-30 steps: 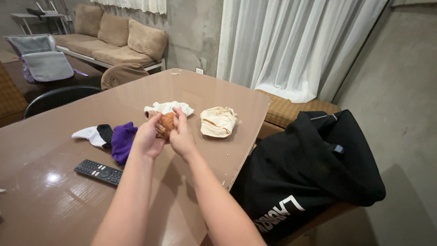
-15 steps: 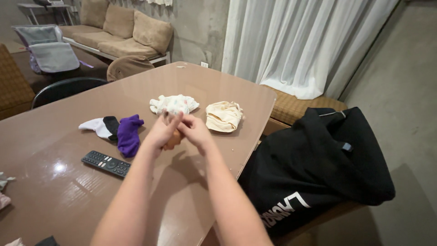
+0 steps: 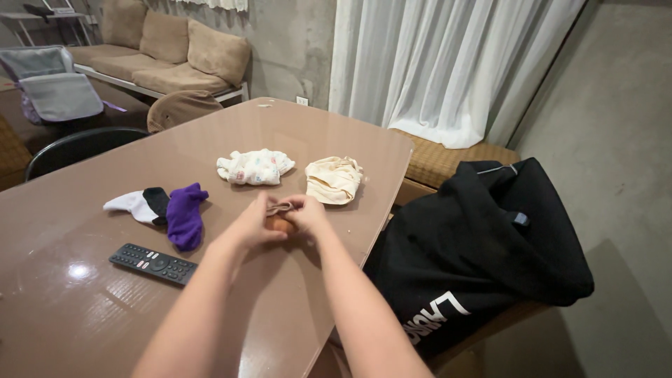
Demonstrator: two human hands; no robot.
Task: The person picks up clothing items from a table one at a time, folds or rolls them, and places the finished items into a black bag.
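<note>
Item: small orange-brown sock (image 3: 281, 222), mid-fold above table (image 3: 294, 126).
Left hand (image 3: 253, 225) and right hand (image 3: 308, 213) both closed on it; purple sock (image 3: 185, 215) nearby.

Glossy brown table (image 3: 91, 329). Beyond the hands (image 3: 280, 220): patterned white cloth bundle (image 3: 254, 166) and cream cloth bundle (image 3: 334, 180). Left of the hands: purple sock (image 3: 185, 216), black sock (image 3: 157, 201), white sock (image 3: 128, 206). Nearer, lower left: black remote control (image 3: 152, 263).

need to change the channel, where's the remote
The remote lies on the brown table, left of the left hand, just below the purple sock.
</note>
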